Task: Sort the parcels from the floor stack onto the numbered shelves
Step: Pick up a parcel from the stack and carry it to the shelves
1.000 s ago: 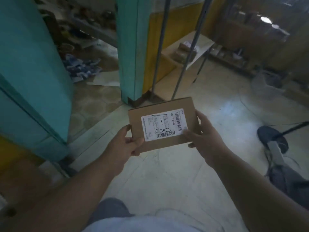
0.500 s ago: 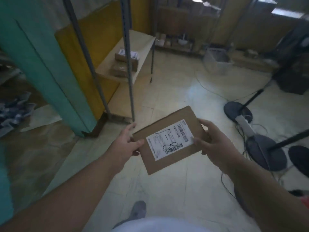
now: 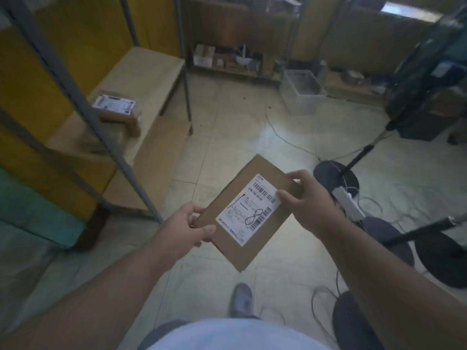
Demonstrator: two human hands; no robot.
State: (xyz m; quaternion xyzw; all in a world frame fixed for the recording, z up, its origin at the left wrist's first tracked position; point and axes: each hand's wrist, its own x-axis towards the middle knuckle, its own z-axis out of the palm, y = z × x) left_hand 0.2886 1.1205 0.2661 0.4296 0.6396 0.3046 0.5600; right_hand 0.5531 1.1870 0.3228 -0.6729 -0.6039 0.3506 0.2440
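Observation:
I hold a flat brown cardboard parcel [image 3: 242, 238] in front of me, above the tiled floor. Its white label bears barcodes and a handwritten 8. My left hand [image 3: 187, 227] grips the parcel's near left edge, thumb on top. My right hand [image 3: 310, 200] grips the far right edge, thumb on the label. To the left stands a metal-framed shelf [image 3: 151, 69] with tan boards. On its low board lies another labelled parcel [image 3: 117, 109].
Grey shelf uprights [image 3: 131, 173] rise close on my left before a yellow wall. Black round stand bases [image 3: 336, 176], a white power strip [image 3: 347, 203] and loose cables crowd the floor at right. A clear plastic bin [image 3: 302, 90] sits farther ahead.
The view has swung right, so the shelf is now nearer on my left. The parcel has turned clockwise in my hands, its label now running more upright.

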